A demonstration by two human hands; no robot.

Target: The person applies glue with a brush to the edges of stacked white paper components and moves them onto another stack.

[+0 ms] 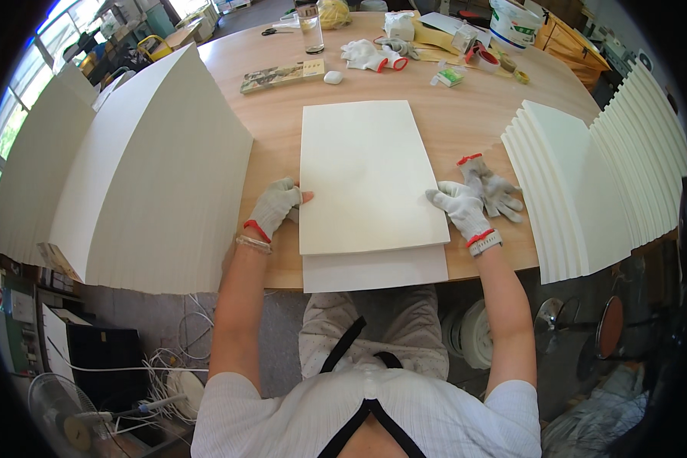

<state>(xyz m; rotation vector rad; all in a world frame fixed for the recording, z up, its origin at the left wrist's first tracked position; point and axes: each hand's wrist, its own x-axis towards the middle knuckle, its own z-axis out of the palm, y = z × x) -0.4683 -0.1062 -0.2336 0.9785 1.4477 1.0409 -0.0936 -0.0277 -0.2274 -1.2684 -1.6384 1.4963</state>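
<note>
A thick cream-white paperboard (366,175) lies flat in front of me, over another white sheet (374,269) that sticks out beyond its near edge. My left hand (277,206), in a white glove with a red cuff, closes on the board's left edge. Its bare thumb tip shows at the edge, and the other fingers are partly hidden. At the right edge, my right hand (461,204), also gloved, grips with the thumb against the side. Just beyond that hand lies a loose grey glove (490,187) with a red cuff.
A tall white paper stack (168,183) rises on the left; staggered white bundles (572,183) stand on the right. Farther back on the table (275,114) are a patterned box (282,75), a glass (310,29), white gloves (366,56), tape rolls (487,59) and a bucket (514,24).
</note>
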